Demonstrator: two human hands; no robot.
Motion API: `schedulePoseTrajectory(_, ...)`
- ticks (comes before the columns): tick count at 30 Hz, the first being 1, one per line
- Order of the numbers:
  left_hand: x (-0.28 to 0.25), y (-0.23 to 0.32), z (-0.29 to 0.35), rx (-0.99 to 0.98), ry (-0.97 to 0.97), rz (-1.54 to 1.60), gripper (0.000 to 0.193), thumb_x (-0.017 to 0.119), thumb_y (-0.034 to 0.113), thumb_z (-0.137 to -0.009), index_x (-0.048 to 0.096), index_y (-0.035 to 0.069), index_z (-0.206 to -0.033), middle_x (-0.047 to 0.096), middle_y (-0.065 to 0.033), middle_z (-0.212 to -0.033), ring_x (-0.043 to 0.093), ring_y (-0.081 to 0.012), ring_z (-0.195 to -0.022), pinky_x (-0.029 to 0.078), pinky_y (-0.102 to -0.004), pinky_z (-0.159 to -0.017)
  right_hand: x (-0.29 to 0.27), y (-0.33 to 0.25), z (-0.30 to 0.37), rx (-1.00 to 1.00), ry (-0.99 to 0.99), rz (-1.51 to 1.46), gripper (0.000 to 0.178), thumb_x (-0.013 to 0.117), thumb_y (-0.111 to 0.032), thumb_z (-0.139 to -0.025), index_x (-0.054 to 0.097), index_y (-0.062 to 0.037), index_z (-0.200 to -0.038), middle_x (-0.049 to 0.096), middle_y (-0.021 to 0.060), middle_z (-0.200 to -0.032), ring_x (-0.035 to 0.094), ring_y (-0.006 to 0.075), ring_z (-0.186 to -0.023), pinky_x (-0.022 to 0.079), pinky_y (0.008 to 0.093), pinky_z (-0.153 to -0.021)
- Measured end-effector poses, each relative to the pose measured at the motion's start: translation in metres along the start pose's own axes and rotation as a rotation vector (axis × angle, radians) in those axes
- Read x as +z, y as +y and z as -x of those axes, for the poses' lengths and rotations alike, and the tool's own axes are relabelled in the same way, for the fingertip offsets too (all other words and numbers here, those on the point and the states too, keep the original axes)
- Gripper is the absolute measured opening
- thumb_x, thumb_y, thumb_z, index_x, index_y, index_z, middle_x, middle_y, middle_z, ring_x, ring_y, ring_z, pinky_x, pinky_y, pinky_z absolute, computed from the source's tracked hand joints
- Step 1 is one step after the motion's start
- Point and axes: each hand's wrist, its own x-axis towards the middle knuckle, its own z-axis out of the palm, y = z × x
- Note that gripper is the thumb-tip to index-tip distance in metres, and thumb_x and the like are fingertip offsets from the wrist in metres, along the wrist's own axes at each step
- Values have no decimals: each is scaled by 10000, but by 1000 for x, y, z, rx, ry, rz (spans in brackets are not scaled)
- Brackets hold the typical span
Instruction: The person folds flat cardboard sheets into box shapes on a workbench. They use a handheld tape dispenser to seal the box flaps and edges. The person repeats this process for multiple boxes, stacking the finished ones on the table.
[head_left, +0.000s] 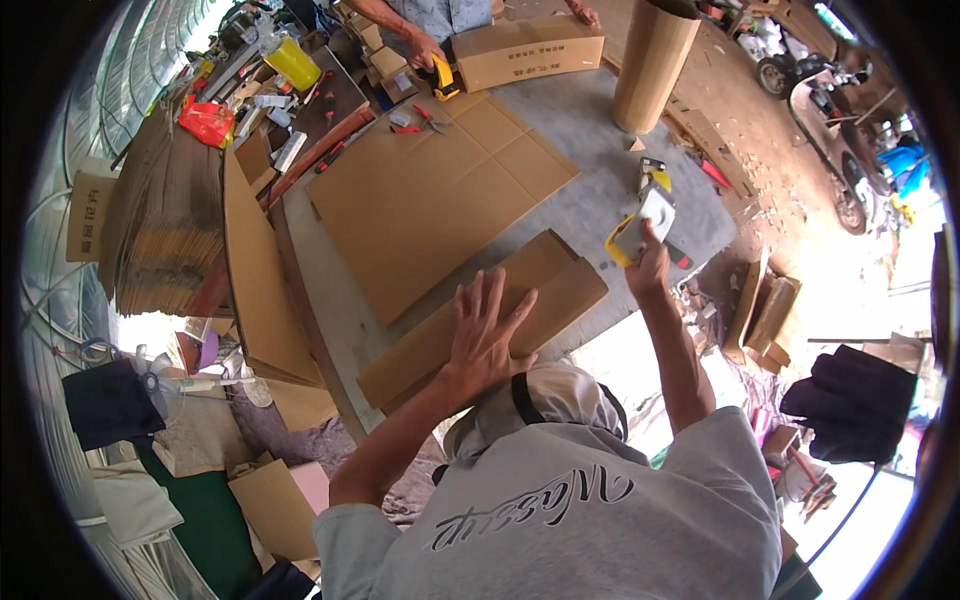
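Observation:
My left hand (490, 335) lies with spread fingers on a long, folded brown cardboard box (555, 285) at the table's near edge. To the right of it, my right hand (650, 262) is closed around a yellow-and-grey hand tool (655, 208), whose exact kind I cannot make out. The tool is held above the table, apart from the box. Beyond the box, a large flat cardboard sheet (430, 210) with crease lines covers much of the grey tabletop (690, 225). Red-handled pliers (428, 118) rest on its far part.
Across the table, another person's hand (425, 50) grips a yellow tool beside a closed long carton (530, 52). A tall cardboard tube (655, 70) stands at the far right. Stacked flat cardboard (165, 220) is on the left; a motorbike (835, 150) is parked at far right.

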Motion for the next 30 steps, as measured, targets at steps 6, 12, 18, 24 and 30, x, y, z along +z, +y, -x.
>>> schedulePoseTrajectory(6,3,7,-19,23,-40,-30,1108,850,530,-672,333,279,-1619,164,-276,-1661,218,-560,-1482,223,-753,-1145,6,16,38,31,-25,-49,431,610,-320,-1048,553,13,-1316,658,114,-1154,659,281,-1059,523,449,-973)
schedulePoseTrajectory(12,7,8,-16,43,-18,-44,1131,845,543,-670,318,231,-1621,182,-283,-1648,207,-553,-1489,219,-733,-1157,13,8,36,-66,36,-177,356,605,-269,-1052,578,8,-1273,671,106,-1130,664,267,-1053,514,463,-994)
schedulePoseTrajectory(18,6,9,-15,42,-31,-88,1142,839,555,-673,312,199,-1621,189,-308,-1638,221,-541,-1489,229,-716,-1156,22,17,42,37,-60,153,398,665,-249,-1013,581,23,-1291,693,167,-1077,691,258,-989,553,453,-907)
schedulePoseTrajectory(24,6,11,-14,14,-20,-91,1121,839,558,-654,359,199,-1602,242,-296,-1627,242,-518,-1490,237,-693,-1162,62,38,31,-549,29,1445,565,810,-409,-845,639,29,-1158,721,248,-972,712,416,-904,551,468,-777)
schedulePoseTrajectory(30,13,8,-8,-24,32,-112,1108,830,594,-649,387,206,-1588,273,-262,-1633,247,-482,-1504,227,-679,-1175,59,62,32,-571,-46,1556,476,820,-339,-828,606,-9,-1098,693,233,-865,661,486,-900,507,564,-787)
